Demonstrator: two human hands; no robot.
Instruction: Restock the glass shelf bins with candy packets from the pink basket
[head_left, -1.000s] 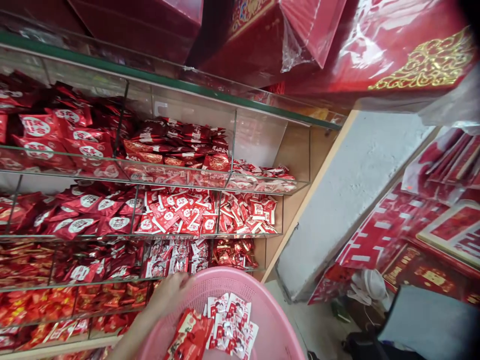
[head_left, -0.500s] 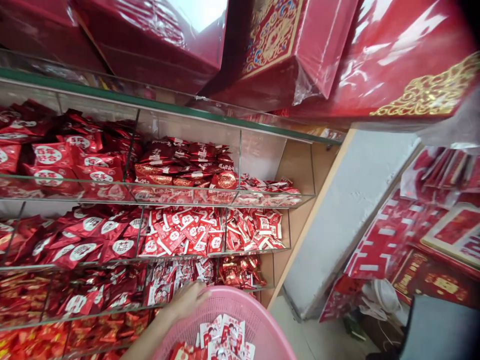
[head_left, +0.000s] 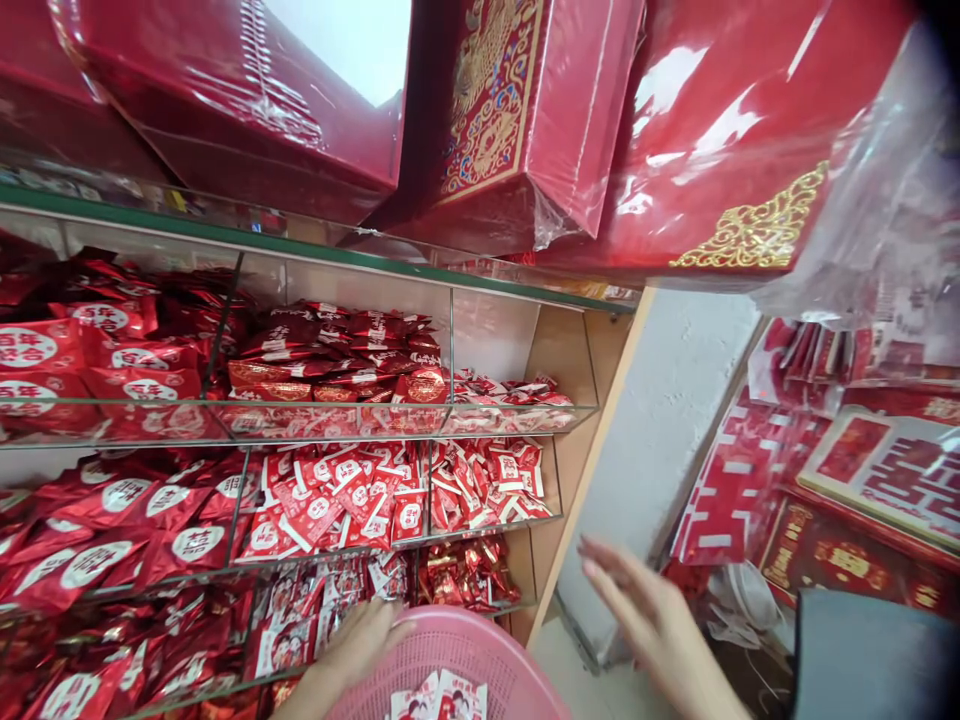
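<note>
My left hand (head_left: 364, 645) grips the left part of the rim of a pink plastic basket (head_left: 480, 632), its fingers over the edge. Inside the basket lie small red-and-white packets (head_left: 459, 694) printed with cartoon figures; the bottom of the frame cuts off the rest. To the right of the basket, my right hand (head_left: 646, 612) is in the air with its fingers stretched out and nothing in it. Similar cartoon-printed packets (head_left: 285, 645) fill a shelf compartment just behind my left hand.
Glass shelves with clear dividers hold red packets (head_left: 360, 490) and larger red pouches (head_left: 142, 500). Big plastic-wrapped red boxes (head_left: 720, 150) jut out overhead. A white wall (head_left: 645, 460) stands right of the shelving, with red paper decorations (head_left: 727, 490) beyond and a grey surface (head_left: 870, 650) lower right.
My right hand has come into view at the lower right, open. The view has shifted, so the shelves sit lower and further left. My left hand stays on the basket rim.
</note>
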